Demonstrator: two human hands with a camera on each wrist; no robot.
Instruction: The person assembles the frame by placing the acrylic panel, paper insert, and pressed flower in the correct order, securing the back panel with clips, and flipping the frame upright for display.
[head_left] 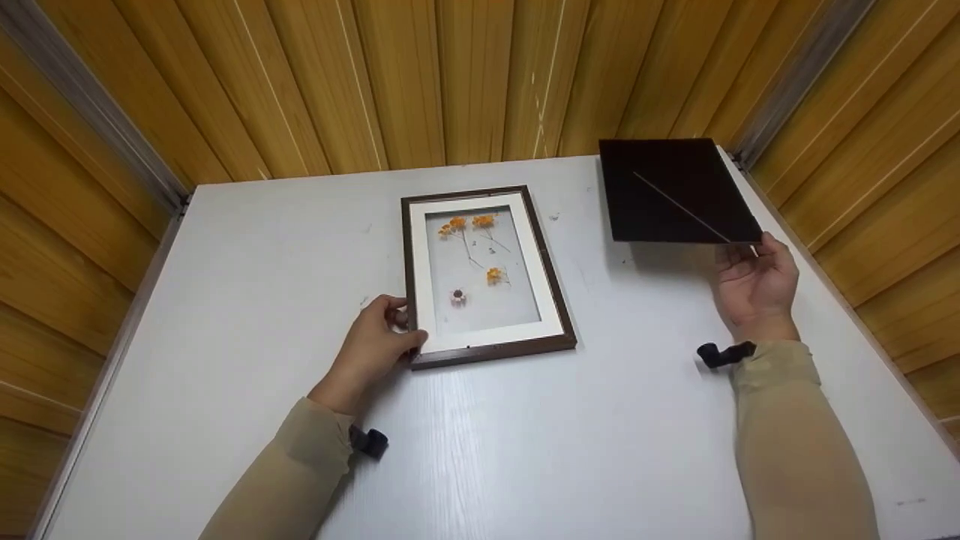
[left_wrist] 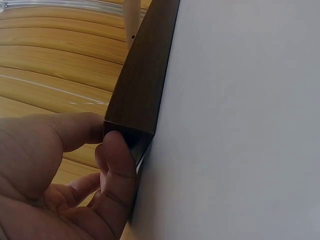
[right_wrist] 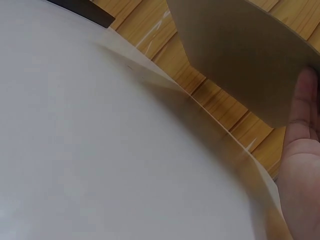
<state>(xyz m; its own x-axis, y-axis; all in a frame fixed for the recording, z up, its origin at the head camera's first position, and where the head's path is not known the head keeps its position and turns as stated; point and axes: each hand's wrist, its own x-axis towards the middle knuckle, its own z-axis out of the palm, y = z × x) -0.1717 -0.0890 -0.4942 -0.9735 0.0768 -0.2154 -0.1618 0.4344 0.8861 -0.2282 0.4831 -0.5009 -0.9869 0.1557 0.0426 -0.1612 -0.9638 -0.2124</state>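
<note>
A picture frame [head_left: 495,352] with a dark brown wooden border and white mat lies on the table, dried orange flowers [head_left: 484,221] and one small pale flower [head_left: 458,298] showing inside. My left hand [head_left: 371,341] grips its near left corner, thumb on top. The left wrist view shows the fingers curled against the side of the brown border [left_wrist: 142,75]. At the right, my right hand [head_left: 759,289] holds a thin dark board [head_left: 667,199] by its near right corner, raised off the table. A pale diagonal line crosses the board's upper face; its underside [right_wrist: 235,55] looks brown in the right wrist view.
The white table [head_left: 525,450] reaches to wood-plank walls [head_left: 412,82] at the back and both sides. Each wrist wears a small black camera, one at the left cuff [head_left: 370,442] and one at the right cuff [head_left: 724,355].
</note>
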